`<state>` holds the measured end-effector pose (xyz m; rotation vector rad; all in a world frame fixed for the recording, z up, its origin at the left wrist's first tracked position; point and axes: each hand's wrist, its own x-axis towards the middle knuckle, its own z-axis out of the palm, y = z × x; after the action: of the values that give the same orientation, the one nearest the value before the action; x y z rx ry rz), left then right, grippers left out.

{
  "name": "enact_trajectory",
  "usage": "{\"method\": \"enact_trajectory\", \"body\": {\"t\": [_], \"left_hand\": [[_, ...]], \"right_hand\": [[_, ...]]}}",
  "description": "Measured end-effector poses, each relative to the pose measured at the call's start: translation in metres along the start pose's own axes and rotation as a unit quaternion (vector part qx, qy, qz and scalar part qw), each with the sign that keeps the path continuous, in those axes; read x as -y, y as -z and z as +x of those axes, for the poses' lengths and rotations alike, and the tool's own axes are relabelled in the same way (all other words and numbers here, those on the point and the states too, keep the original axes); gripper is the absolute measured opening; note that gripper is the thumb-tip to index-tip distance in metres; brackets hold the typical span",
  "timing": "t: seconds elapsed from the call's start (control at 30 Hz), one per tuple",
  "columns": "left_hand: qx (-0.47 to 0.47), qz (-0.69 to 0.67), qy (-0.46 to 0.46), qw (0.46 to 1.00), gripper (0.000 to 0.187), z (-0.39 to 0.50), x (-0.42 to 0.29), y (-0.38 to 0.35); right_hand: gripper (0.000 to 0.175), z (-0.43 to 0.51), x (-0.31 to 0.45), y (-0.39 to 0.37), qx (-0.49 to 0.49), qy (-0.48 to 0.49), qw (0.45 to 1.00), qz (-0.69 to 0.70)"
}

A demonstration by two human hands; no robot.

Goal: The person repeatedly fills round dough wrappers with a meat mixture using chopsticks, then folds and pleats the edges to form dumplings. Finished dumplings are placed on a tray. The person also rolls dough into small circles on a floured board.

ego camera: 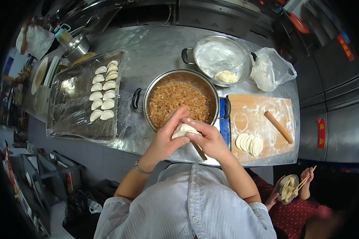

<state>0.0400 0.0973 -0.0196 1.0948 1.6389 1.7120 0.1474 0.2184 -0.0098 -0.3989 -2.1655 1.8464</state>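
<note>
Both my hands hold one white dumpling (185,131) above the near rim of a steel pot. My left hand (169,134) cups it from the left, and my right hand (208,136) pinches its right edge with thumb and fingers. Part of the dumpling is hidden by the fingers. Minced filling (179,98) covers the bottom of the two-handled steel pot (146,103). Brown chopsticks (199,151) show below my right hand, their upper part hidden. To the left, folded dumplings (103,91) lie in two columns on a plastic-wrapped tray (74,110).
Right of the pot, a floured wooden board (263,119) bears overlapping dough wrappers (249,144) and a rolling pin (278,127). Behind stands a floured pan (220,53) with a dough lump (226,76), beside a plastic bag (272,68). A seated person (302,213) holds a bowl (288,188) and chopsticks at lower right.
</note>
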Motion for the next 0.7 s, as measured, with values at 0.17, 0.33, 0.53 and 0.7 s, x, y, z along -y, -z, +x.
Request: {"method": "enact_trajectory", "body": {"t": [0.17, 0.33, 0.53, 0.7], "left_hand": [[-0.02, -0.181, 0.149, 0.972, 0.058, -0.013, 0.003, 0.0], [-0.02, -0.151, 0.124, 0.98, 0.049, -0.022, 0.004, 0.008], [-0.049, -0.161, 0.191, 0.967, 0.042, -0.022, 0.0, 0.033], [-0.093, -0.246, 0.184, 0.947, 0.039, -0.026, -0.007, 0.112]], "right_hand": [[0.031, 0.007, -0.001, -0.013, -0.136, 0.15, 0.959, -0.201], [0.015, 0.011, -0.004, -0.027, -0.17, 0.209, 0.935, -0.23], [0.021, 0.03, 0.005, -0.049, -0.117, 0.234, 0.934, -0.245], [0.047, 0.027, 0.018, -0.052, -0.114, 0.157, 0.968, -0.157]]}}
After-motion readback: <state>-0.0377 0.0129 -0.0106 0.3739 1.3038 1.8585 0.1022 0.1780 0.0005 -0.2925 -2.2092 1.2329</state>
